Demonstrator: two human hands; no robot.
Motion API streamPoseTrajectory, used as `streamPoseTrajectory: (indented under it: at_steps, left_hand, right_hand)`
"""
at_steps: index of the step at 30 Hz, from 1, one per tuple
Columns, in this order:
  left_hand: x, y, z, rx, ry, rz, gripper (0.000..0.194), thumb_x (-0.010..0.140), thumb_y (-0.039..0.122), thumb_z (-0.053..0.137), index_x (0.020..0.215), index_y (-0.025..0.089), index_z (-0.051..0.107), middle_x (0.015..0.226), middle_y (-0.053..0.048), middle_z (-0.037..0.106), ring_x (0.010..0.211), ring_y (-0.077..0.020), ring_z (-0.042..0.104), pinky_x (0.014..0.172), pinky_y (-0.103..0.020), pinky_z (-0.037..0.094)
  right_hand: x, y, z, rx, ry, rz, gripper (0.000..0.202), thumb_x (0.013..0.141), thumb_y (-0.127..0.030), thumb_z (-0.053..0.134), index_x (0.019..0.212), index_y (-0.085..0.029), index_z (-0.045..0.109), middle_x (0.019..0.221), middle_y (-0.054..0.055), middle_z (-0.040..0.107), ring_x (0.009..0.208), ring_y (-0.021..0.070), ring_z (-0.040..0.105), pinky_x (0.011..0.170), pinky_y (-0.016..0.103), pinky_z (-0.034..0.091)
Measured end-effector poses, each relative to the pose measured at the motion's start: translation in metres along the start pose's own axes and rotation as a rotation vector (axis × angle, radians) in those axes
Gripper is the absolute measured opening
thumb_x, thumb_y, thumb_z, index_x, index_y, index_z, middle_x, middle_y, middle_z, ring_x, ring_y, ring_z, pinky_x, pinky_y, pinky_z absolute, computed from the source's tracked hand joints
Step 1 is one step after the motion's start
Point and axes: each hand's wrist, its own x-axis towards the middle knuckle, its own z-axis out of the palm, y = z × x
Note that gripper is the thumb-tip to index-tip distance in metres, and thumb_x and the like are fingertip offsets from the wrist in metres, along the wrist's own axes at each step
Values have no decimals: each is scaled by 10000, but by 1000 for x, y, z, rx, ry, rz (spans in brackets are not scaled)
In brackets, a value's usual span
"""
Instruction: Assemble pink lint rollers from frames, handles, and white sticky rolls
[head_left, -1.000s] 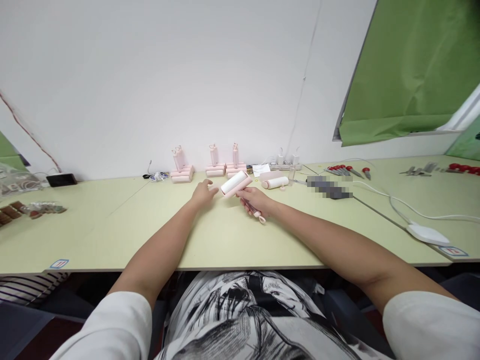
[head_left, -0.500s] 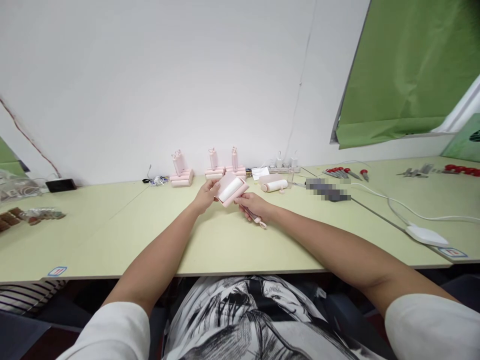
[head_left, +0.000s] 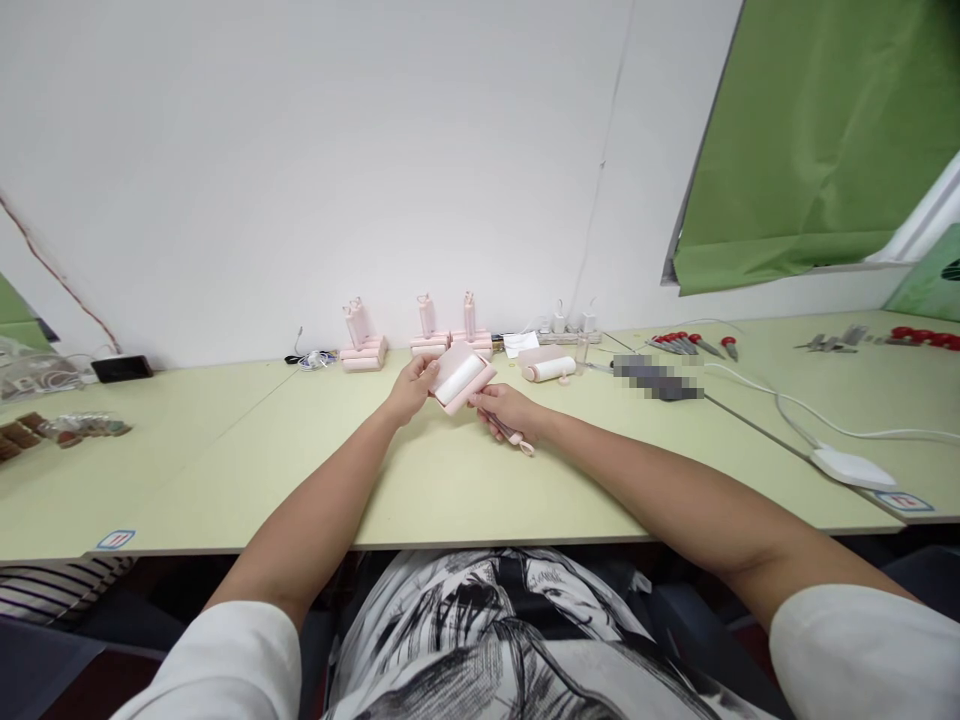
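Note:
A pink lint roller (head_left: 459, 382) with a white roll is held tilted above the table in front of me. My left hand (head_left: 412, 390) grips its head at the left side, thumb on top. My right hand (head_left: 511, 410) wraps round the handle, whose end with a loop (head_left: 526, 449) sticks out below the fingers. Behind my hands several more pink lint rollers stand handle-up near the wall, among them one lint roller (head_left: 362, 350) at the left. To the right, a white roll (head_left: 553, 369) lies beside pink parts.
The pale green table (head_left: 285, 480) runs along a white wall. Several red-handled tools (head_left: 686, 345) and a pixelated dark object (head_left: 654, 378) lie at the right, with a white device (head_left: 853, 468) on a cable. At the left are a black phone-like object (head_left: 122, 369) and bagged pieces (head_left: 86, 428).

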Motion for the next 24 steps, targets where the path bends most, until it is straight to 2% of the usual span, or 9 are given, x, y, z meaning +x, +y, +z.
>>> streamPoseTrajectory:
  at_steps: [4, 15, 24]
  left_hand:
    - [0, 0, 0, 55, -5, 14, 471, 847, 580, 519, 1096, 181, 552, 907, -41, 611, 691, -128, 537, 611, -276, 497]
    - [-6, 2, 7, 31, -150, 54, 566, 790, 605, 599, 1141, 162, 571, 919, -38, 622, 703, -114, 528, 601, -240, 476]
    - [-10, 9, 5, 85, -198, 49, 551, 777, 554, 618, 1181, 180, 583, 1174, -84, 603, 815, -146, 573, 638, -247, 479]
  right_hand:
    - [-1, -2, 1, 21, -8, -2, 166, 919, -325, 577, 870, -168, 552, 522, -61, 530, 316, 75, 446, 287, 195, 383]
    - [-2, -1, -2, 26, -6, -16, 183, 944, -329, 524, 860, -167, 540, 527, -53, 531, 311, 83, 442, 279, 203, 379]
    - [-1, 1, -3, 21, -10, -16, 183, 944, -335, 524, 861, -172, 534, 523, -55, 526, 306, 87, 444, 277, 208, 376]
